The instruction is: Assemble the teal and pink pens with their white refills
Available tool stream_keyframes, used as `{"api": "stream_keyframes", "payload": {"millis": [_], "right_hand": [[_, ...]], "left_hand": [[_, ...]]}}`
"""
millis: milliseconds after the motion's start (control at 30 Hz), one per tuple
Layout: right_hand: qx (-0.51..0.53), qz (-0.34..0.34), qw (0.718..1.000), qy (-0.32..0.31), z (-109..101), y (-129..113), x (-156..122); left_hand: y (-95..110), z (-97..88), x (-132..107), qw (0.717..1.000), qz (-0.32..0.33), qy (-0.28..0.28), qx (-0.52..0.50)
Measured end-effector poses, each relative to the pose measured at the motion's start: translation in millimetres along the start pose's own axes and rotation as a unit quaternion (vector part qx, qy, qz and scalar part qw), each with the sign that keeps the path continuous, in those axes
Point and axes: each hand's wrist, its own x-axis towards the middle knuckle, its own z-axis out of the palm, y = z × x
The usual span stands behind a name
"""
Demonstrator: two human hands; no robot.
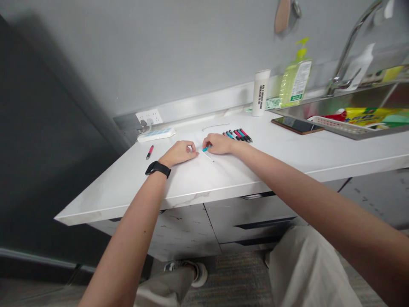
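Between the fingers of my right hand is a short blue pen barrel piece. My left hand, with a black watch at the wrist, is just left of it; thumb and fingers are curled together, and whatever they may hold is too small to make out. A thin white pen refill with a dark tip lies on the white counter below the right fingers. Several pink, blue and black pens lie in a row behind my right hand. One pink and black pen lies apart on the left.
A white power strip is plugged in at the back left. Toward the right are a white bottle, a yellow-green pump bottle, a phone and a sink with packets. A thin dark strand lies behind my hands.
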Motion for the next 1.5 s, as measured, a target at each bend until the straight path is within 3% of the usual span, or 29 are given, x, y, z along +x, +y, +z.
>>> {"api": "stream_keyframes", "payload": {"millis": [300, 500, 567, 733, 933, 1233, 1500], "right_hand": [[0.024, -0.031, 0.999, 0.006, 3.6, 9.4, 3.5], [0.052, -0.026, 0.998, 0.037, 9.4, 15.2, 7.3], [0.057, -0.02, 0.998, 0.03, 8.3, 15.3, 7.0], [0.058, 0.005, 0.998, 0.014, 4.1, 14.1, 4.1], [0.059, 0.034, 0.997, 0.02, 6.0, 15.6, 5.0], [0.053, 0.05, 0.997, 0.018, 4.9, 17.5, 5.2], [0.053, -0.008, 0.999, 0.003, 2.5, 15.8, 4.7]], "left_hand": [[-11.0, -17.0, -6.1, 0.997, -0.046, 0.004, 0.064], [-17.9, -22.8, -6.6, 0.992, -0.046, -0.094, 0.072], [-16.9, -21.7, -5.9, 0.991, -0.039, -0.105, 0.074], [-23.4, -19.1, -3.1, 0.989, -0.055, -0.09, 0.105], [-39.5, -17.2, 3.8, 0.98, -0.082, -0.024, 0.179], [-39.0, -16.7, 4.2, 0.978, -0.095, -0.028, 0.184], [-38.6, -13.8, 3.4, 0.974, -0.088, -0.044, 0.206]]}}
